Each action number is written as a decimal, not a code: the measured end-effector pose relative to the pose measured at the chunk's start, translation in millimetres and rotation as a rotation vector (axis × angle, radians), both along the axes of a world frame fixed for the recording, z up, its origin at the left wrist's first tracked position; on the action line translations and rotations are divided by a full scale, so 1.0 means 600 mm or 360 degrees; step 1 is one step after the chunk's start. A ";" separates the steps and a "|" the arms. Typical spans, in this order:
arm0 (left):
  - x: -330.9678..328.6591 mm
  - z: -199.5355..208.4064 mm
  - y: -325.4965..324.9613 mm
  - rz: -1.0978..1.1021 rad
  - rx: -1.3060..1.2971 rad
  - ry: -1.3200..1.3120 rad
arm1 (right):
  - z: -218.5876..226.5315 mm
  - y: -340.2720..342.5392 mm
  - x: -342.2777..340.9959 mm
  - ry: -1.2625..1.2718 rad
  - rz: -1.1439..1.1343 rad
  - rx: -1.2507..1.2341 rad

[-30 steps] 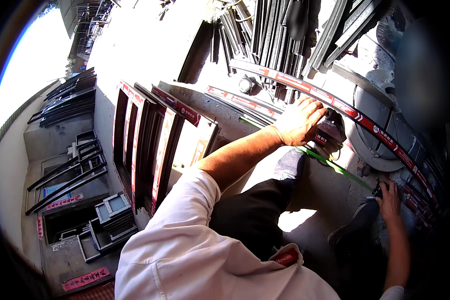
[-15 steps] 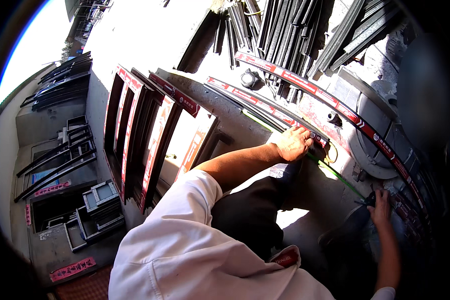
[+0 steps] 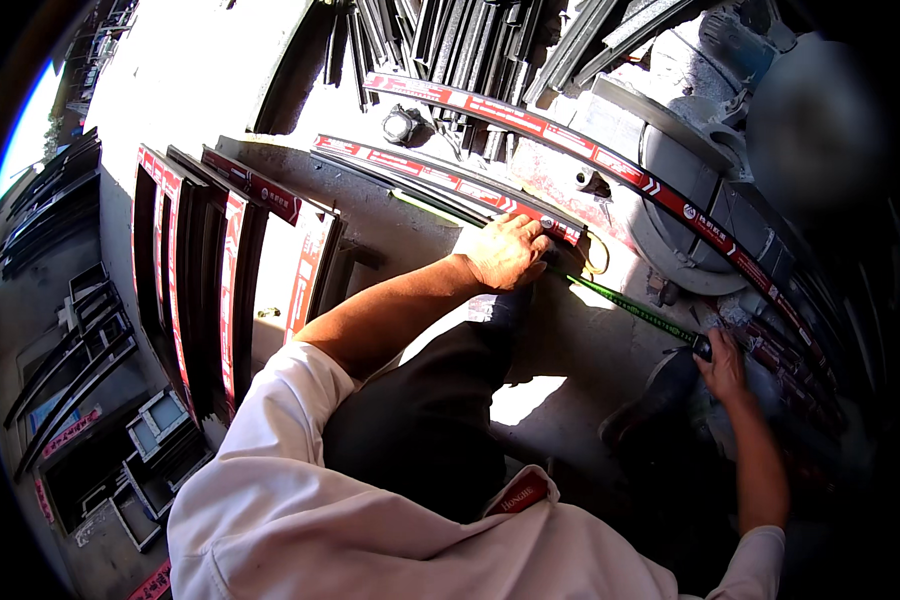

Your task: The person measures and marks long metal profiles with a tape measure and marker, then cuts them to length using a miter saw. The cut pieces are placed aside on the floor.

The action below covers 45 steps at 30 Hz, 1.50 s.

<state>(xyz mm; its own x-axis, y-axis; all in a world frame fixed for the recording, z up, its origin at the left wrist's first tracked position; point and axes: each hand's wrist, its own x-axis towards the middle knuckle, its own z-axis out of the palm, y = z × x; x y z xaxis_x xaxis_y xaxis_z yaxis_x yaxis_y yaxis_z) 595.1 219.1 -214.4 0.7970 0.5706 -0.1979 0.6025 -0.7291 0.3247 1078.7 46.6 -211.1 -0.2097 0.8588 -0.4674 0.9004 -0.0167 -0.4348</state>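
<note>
My left hand (image 3: pixel 510 252) lies over the near end of a dark profile bar (image 3: pixel 440 178) with red-and-white film along it, its fingers curled round that end. A green tape measure blade (image 3: pixel 635 305) runs along the bar's near side, passes under this hand and stretches to the lower right. There my right hand (image 3: pixel 722 362) grips the small dark tape measure case (image 3: pixel 703 347). Beyond both hands a second, longer film-covered profile bar (image 3: pixel 590 150) crosses over a round grey machine base (image 3: pixel 685 235).
Film-covered frames (image 3: pixel 232 285) stand upright at left. Many loose dark profiles (image 3: pixel 475 60) lie at the back. A round dark-and-white object (image 3: pixel 400 125) sits behind the nearer bar. Small window frames (image 3: pixel 160 425) lean far left. My dark-trousered leg (image 3: pixel 420 420) is below the left forearm.
The view has shifted, so the scene sits further left and up. My right hand with the tape case is a little further from the left hand, and the blade shows its marked face more.
</note>
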 end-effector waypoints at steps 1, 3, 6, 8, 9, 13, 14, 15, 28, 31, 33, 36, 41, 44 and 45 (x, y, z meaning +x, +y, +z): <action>-0.001 0.005 -0.001 -0.0001 -0.0001 -0.0055 | 0.004 0.001 -0.002 0.0055 -0.0021 0.0010; 0.002 0.013 -0.003 -0.0004 0.0006 -0.0142 | 0.017 0.000 -0.003 0.0168 -0.0015 0.0116; 0.013 0.036 -0.005 -0.0016 -0.0042 -0.0185 | 0.038 -0.004 -0.007 0.0263 -0.0084 0.0206; 0.020 0.045 -0.003 -0.0025 -0.0118 -0.0174 | 0.049 -0.007 -0.009 0.0277 -0.0151 0.0253; 0.024 0.050 -0.003 -0.0027 -0.0156 -0.0168 | 0.055 -0.007 -0.010 0.0271 -0.0183 0.0280; 0.050 0.099 0.029 -0.0060 0.0012 -0.0233 | 0.073 0.011 -0.009 0.0249 -0.0172 0.0476; 0.053 0.103 0.046 -0.0082 0.0079 -0.0309 | 0.084 0.022 -0.012 0.0232 -0.0218 0.0457; 0.056 0.108 0.064 -0.0111 0.0168 -0.0228 | 0.093 0.035 -0.014 0.0214 -0.0214 0.0496; 0.090 0.112 0.226 -0.0038 0.0501 -0.0079 | 0.155 0.169 -0.005 0.0022 -0.0237 0.0711; 0.085 0.109 0.238 -0.0035 0.0495 -0.0031 | 0.155 0.181 -0.014 0.0013 -0.0211 0.0731; 0.077 0.100 0.242 -0.0019 0.0506 0.0008 | 0.153 0.189 -0.020 0.0012 -0.0185 0.0732; 0.071 0.091 0.245 0.0001 0.0495 0.0040 | 0.150 0.196 -0.025 -0.0003 -0.0184 0.0703; 0.067 0.068 0.258 0.0016 0.0510 0.0083 | 0.145 0.204 -0.026 0.0007 -0.0186 0.0683; 0.065 0.063 0.259 0.0037 0.0471 0.0090 | 0.142 0.207 -0.026 0.0021 -0.0156 0.0710; 0.063 0.062 0.260 0.0034 0.0469 0.0090 | 0.141 0.208 -0.027 0.0017 -0.0151 0.0706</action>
<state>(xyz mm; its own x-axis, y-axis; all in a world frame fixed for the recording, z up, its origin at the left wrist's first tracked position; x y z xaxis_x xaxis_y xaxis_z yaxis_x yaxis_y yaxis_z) 632.9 375.1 -177.3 0.7766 0.6266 -0.0646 0.6299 -0.7738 0.0664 1062.7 171.4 -126.2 -0.1231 0.9912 -0.0482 0.8992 0.0908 -0.4281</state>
